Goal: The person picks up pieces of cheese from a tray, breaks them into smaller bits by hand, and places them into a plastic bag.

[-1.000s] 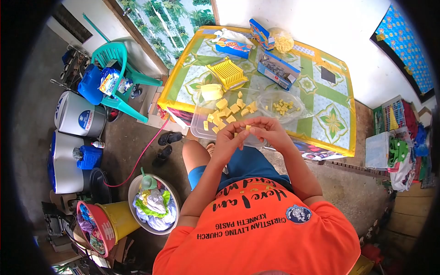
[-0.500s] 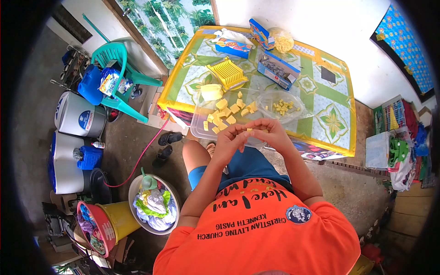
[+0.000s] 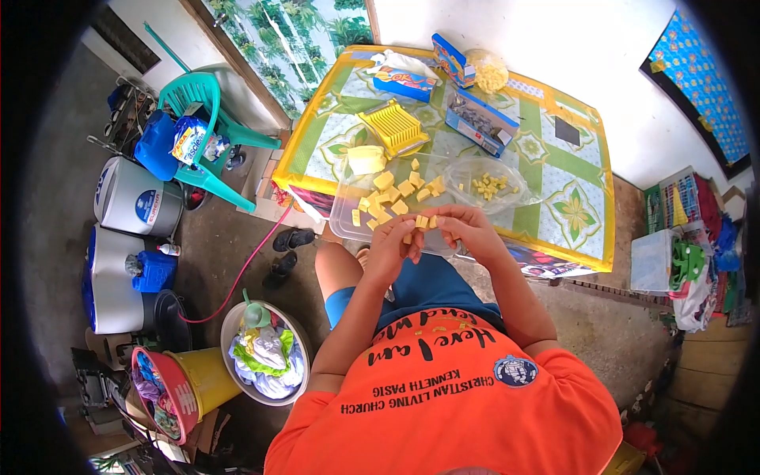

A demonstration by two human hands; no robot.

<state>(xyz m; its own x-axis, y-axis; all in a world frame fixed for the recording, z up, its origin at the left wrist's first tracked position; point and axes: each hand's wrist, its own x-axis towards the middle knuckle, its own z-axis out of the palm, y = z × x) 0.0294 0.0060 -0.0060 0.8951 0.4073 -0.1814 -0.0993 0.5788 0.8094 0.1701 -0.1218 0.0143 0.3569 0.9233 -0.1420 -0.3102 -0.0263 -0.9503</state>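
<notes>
My left hand [image 3: 395,242] and my right hand [image 3: 467,230] meet over the near edge of a clear plastic tray [image 3: 342,219]. Small yellow pieces [image 3: 423,222] are pinched between the fingers of both hands. Several yellow blocks [image 3: 384,180] lie loose in the tray, beside a pale yellow stack [image 3: 366,160]. To the right, a clear plastic bag [image 3: 518,195] holds small yellow bits [image 3: 489,186]. Behind the tray is a yellow slotted rack [image 3: 393,127].
Blue boxes [image 3: 480,119] and a round tub [image 3: 491,73] stand at the back of the table [image 3: 606,229]. Left are a green chair [image 3: 207,99], white drums [image 3: 119,277] and a laundry basin [image 3: 269,356]. Crates [image 3: 651,261] stand at the right.
My hands have spread slightly apart, and more of the yellow pieces between the fingers now shows. The things on the table look the same.
</notes>
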